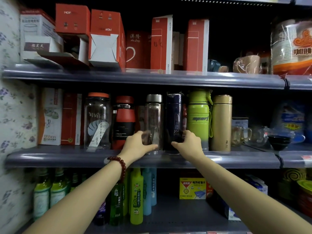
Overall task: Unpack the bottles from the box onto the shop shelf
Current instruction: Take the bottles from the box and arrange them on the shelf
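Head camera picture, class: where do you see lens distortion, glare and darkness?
Head view: the middle shelf edge bows from wide-angle distortion; white glare streaks run along its glossy strip; the back of the top shelf is nearly black; the left hand on the clear bottle and the right hand on the navy bottle are evenly lit.

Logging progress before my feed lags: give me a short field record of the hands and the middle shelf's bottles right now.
left hand: grips the base of the clear bottle
right hand: grips the base of the navy bottle
both bottles: upright, side by side, at the front of the middle shelf
left of them: red bottle, then clear jar
right of them: green bottle, then gold flask
box being unpacked: not in view
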Tool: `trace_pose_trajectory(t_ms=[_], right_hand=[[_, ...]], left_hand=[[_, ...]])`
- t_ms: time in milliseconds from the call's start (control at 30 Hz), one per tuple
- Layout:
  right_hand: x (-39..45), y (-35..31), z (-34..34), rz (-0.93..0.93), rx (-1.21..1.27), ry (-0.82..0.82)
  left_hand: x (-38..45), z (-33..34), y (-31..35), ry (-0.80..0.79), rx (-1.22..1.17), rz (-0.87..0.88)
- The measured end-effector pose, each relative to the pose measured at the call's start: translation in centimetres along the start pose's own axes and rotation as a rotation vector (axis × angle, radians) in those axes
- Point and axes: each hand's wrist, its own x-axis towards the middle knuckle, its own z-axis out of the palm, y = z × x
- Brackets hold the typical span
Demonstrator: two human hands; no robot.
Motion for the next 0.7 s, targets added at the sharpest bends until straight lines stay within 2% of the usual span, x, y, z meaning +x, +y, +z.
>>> trace_pose_trajectory(t_ms=[367,700], right_hand=[[-2.4,-1.2,0.2,-0.082,0.004,0.008],[-3.6,-4.5,3.5,-0.206,-0.029,-0.073]], left_hand=[[-2.0,-3.6,-0.9,0.058,0.079,0.118],[-3.1,-7.9,-4.8,0.083,0.264,0.092]])
